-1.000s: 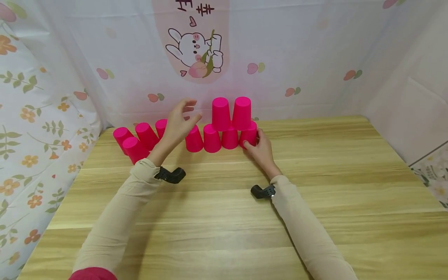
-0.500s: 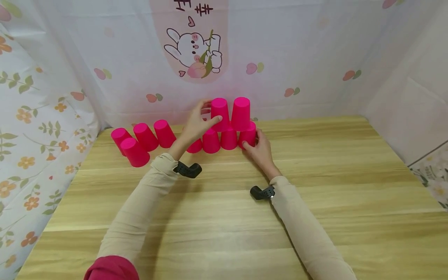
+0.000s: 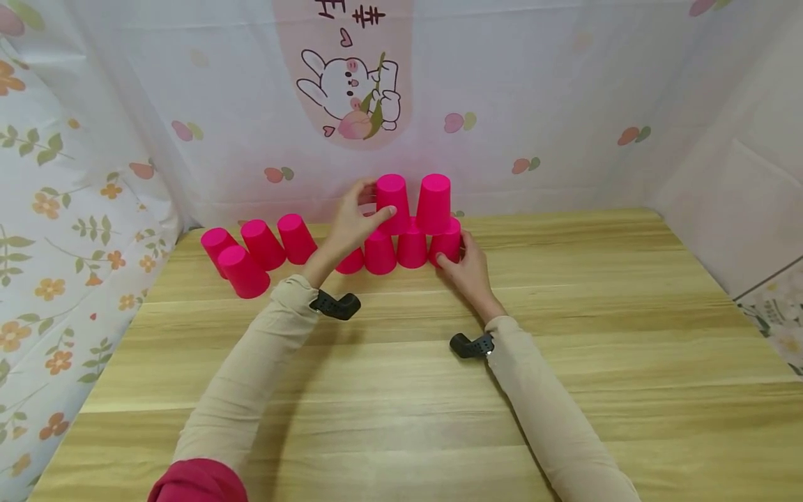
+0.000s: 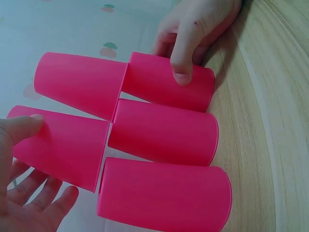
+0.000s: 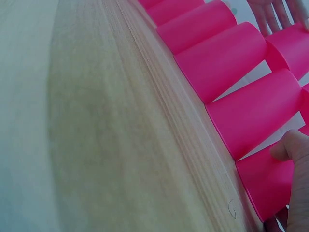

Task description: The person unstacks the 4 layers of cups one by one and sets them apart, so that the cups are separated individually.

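Bright pink cups stand upside down in a row near the table's back edge, two more upside down on top. My left hand (image 3: 354, 223) holds the left upper cup (image 3: 392, 202), thumb on its near side and fingers behind it. That cup bridges two lower cups, as the left wrist view shows. Beside it stands the right upper cup (image 3: 434, 203), untouched. My right hand (image 3: 467, 268) grips the rightmost lower cup (image 3: 445, 244), thumb in front. Between them in the lower row are two cups, one being the middle cup (image 4: 163, 130). The row's left cup (image 3: 350, 262) is partly hidden by my left hand.
Several more pink cups (image 3: 263, 245) stand upside down at the back left of the wooden table (image 3: 401, 390). A white printed curtain (image 3: 502, 90) hangs right behind the cups, and a floral cloth (image 3: 69, 230) hangs along the left side.
My left hand has moved right from beside the stack and taken hold of the left upper cup, which has shifted slightly left. My right hand stays on the rightmost lower cup.
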A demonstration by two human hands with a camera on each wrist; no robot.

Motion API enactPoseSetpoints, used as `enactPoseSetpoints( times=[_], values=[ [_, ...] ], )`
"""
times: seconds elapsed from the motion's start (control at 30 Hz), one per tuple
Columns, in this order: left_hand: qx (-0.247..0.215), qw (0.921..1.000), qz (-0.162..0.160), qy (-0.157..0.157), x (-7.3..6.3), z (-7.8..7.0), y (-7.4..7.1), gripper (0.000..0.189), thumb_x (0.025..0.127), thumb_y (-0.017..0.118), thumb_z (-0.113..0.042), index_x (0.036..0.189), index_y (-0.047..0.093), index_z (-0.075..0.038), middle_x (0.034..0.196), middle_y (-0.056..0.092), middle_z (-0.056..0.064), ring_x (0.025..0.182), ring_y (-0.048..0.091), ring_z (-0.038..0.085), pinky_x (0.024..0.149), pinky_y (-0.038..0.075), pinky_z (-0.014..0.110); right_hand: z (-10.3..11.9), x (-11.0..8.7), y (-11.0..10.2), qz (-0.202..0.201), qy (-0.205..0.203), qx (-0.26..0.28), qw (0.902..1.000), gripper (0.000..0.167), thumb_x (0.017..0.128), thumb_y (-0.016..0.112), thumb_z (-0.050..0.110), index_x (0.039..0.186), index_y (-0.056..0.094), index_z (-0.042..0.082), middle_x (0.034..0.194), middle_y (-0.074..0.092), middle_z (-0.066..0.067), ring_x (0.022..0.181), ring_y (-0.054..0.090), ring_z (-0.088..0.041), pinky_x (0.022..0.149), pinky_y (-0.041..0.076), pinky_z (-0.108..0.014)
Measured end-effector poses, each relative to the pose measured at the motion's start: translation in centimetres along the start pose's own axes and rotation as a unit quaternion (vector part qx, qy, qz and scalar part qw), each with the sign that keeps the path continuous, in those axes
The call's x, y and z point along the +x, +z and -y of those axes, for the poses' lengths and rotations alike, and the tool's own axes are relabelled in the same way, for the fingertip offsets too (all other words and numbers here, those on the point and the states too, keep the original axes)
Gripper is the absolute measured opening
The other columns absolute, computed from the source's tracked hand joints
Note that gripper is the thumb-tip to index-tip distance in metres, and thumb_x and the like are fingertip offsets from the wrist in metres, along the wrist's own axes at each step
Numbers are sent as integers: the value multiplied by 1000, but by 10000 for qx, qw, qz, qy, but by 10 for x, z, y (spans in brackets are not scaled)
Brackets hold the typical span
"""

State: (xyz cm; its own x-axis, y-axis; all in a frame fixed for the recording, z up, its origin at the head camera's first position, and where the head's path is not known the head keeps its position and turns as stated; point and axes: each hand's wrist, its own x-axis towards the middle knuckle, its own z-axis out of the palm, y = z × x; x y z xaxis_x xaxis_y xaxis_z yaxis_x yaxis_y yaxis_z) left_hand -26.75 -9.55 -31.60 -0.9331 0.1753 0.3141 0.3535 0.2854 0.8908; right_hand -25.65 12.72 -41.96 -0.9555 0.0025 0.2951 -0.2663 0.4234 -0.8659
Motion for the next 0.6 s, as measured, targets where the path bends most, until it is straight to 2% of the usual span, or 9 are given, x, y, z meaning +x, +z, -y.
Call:
enactPoseSetpoints(
  times=[0.23,0.47,0.6],
  values=[
    [169,9998,-107,-36,-6,-6,-8,59,84,67,-13,134,39,0,126,50,13,115,48,25,93,45,34,2,-1,1,45,17,29,10000,53,81,64,12,128,44,0,118,54,-15,103,54,-28,86,48,-40],
    [366,9990,-75,228,-13,-7,-19,59,84,68,-13,134,40,0,124,52,14,113,50,26,92,46,37,0,-1,1,39,1,51,10000,52,81,64,12,128,45,0,117,55,-14,102,54,-28,86,47,-40],
    [557,9978,-163,320,-18,-10,-29,58,83,70,-15,132,42,-1,123,53,13,113,51,26,91,47,38,-1,-1,0,13,1,54,10000,53,81,65,13,128,44,0,118,54,-14,103,53,-28,86,47,-40]
  ],
)
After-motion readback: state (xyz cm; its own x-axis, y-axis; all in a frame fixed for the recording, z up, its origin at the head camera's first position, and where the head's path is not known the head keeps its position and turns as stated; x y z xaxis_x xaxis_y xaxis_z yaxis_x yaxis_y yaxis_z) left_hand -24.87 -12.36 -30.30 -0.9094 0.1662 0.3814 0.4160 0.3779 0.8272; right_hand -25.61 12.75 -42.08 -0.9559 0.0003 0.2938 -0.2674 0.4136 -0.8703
